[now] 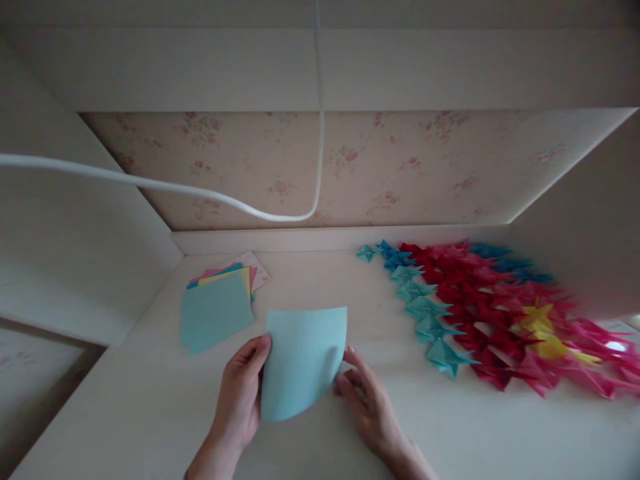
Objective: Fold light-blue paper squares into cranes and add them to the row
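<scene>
A square sheet of light blue origami paper (pixel 303 363) is held up above the white table, slightly curved. My left hand (pixel 243 387) grips its left edge, thumb on the front and fingers behind. At the lower right edge, my right hand (pixel 364 399) has its thumb and fingers closed on the sheet, the index finger reaching along the edge. No fold lines show on the paper. Left of my hands lies a stack of coloured paper sheets (pixel 217 312), light blue on top, with yellow, blue and pink edges fanned out behind.
Many folded paper cranes (pixel 493 320) in red, pink, blue, teal and yellow stand in rows at the right. A white cable (pixel 200 192) hangs across the view above the table. A floral back panel (pixel 345 167) and side walls enclose the white tabletop (pixel 310 277).
</scene>
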### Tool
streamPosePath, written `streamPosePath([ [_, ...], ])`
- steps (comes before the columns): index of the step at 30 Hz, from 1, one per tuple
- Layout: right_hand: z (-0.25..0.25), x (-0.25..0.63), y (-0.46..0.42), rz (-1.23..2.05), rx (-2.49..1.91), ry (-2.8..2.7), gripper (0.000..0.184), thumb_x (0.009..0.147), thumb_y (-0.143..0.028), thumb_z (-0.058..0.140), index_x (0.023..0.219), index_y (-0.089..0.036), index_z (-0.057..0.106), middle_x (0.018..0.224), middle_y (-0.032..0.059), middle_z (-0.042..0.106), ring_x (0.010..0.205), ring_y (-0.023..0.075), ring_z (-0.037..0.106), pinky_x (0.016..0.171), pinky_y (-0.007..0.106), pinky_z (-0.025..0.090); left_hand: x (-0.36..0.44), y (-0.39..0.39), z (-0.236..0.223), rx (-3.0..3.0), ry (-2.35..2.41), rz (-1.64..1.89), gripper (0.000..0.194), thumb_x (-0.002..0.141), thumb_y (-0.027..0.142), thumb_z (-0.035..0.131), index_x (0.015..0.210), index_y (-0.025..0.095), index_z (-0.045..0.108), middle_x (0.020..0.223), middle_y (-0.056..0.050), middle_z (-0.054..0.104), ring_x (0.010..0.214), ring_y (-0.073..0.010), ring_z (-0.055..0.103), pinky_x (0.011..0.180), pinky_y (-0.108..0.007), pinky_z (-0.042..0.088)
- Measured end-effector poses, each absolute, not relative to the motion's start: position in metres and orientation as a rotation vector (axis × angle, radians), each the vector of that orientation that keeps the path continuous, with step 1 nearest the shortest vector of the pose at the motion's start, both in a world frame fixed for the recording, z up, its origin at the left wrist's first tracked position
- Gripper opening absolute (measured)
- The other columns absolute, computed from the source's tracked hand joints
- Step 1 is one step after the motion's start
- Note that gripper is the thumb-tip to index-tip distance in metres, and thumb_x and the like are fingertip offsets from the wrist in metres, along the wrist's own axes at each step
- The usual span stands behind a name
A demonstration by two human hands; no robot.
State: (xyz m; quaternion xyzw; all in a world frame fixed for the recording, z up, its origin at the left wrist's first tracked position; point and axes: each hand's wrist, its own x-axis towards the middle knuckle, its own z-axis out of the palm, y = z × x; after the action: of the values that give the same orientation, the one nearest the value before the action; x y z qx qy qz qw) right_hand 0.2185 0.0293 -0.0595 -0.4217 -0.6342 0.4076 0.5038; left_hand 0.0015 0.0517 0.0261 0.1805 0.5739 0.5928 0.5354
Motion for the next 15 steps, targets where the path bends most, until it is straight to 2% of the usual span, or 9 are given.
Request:
streamPosePath([
  [4,-0.057,0.231,0.041,1.03,-1.036,-1.496,0.035,0.099,-0.022,0.046,0.13,-0.029,0.061,0.104,0.0062,0.071,0.069,0.014,0.067,0.063,0.025,0.056,0.001,0.057,0.008,0.406,1.375,1.353,0.043,0.059,0.049,0.086,0.08,0.014,0.074,0.067,-0.001,0.072,0.06,-0.0165,0.062,0.056,-0.025,0.048],
  [8,-0.048,0.235,0.043,1.068,-1.045,-1.547,0.036,0.094,-0.02,0.05,0.126,-0.029,0.067,0.114,0.008,0.073,0.103,0.0226,0.068,0.087,0.032,0.054,0.003,0.061,-0.005,0.419,1.395,1.325,0.039,0.059,0.044,0.087,0.081,0.014,0.075,0.072,-0.002,0.074,0.065,-0.0159,0.064,0.06,-0.023,0.048],
  [11,-0.041,0.233,0.042,1.213,-1.054,-1.498,0.028,0.09,-0.023,0.057,0.111,-0.028,0.075,0.109,0.008,0.074,0.097,0.0231,0.069,0.081,0.03,0.055,0.005,0.059,-0.007,0.426,1.4,1.322,0.044,0.062,0.043,0.085,0.095,0.016,0.075,0.083,-0.003,0.076,0.075,-0.0179,0.068,0.068,-0.024,0.051],
  [14,-0.037,0.233,0.042,1.346,-1.086,-1.31,0.023,0.084,-0.034,0.066,0.103,-0.027,0.077,0.101,0.0073,0.075,0.084,0.0223,0.069,0.069,0.028,0.055,0.003,0.054,-0.001,0.42,1.327,1.308,0.057,0.068,0.041,0.081,0.119,0.022,0.065,0.09,-0.003,0.077,0.077,-0.0209,0.07,0.064,-0.026,0.051],
  [15,-0.036,0.233,0.043,1.379,-1.088,-1.256,0.025,0.082,-0.038,0.068,0.102,-0.027,0.077,0.1,0.0073,0.075,0.082,0.0225,0.069,0.068,0.028,0.054,0.002,0.052,0.001,0.433,1.29,1.306,0.058,0.069,0.04,0.08,0.122,0.023,0.063,0.091,-0.004,0.077,0.076,-0.0216,0.071,0.062,-0.026,0.051],
])
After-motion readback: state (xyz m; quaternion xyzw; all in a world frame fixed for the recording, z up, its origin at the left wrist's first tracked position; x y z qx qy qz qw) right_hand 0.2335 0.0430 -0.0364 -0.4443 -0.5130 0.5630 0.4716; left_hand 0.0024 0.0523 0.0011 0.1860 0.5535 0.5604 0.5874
